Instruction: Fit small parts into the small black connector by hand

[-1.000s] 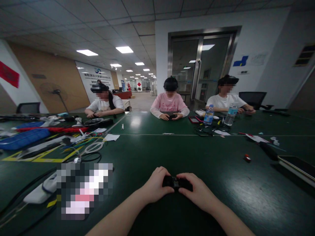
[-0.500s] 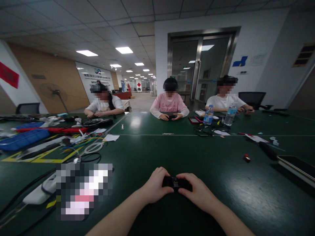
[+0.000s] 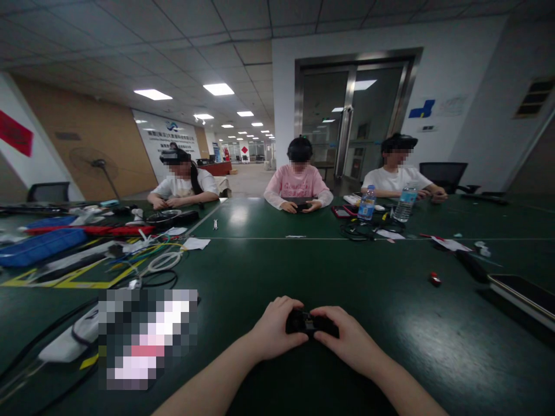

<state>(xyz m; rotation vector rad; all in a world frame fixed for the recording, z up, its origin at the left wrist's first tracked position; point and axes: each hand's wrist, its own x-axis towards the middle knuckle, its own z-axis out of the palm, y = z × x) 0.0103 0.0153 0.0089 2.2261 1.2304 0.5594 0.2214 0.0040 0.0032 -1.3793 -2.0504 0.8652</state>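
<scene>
Close in front of me, a small black device (image 3: 309, 325) rests low over the green table (image 3: 243, 370), held from both ends. My left hand (image 3: 275, 328) is closed around its left end, thumb along the near side and fingers over the far side. On the other end, my right hand (image 3: 349, 332) grips it between thumb and fingers. A little lighter detail shows at the device's middle; its exact kind is too dark to make out. The fingers partly cover both ends.
To my left lie a white power strip (image 3: 71, 338), cables (image 3: 162, 263) and a blue tray (image 3: 43, 245). A small red object (image 3: 435, 279) and a phone-like slab (image 3: 526, 297) lie at right. Bottles (image 3: 366, 203) stand across the table, where three people sit.
Both hands stay almost in place. The left fingers have shifted slightly, and more of the black device's left end shows.
</scene>
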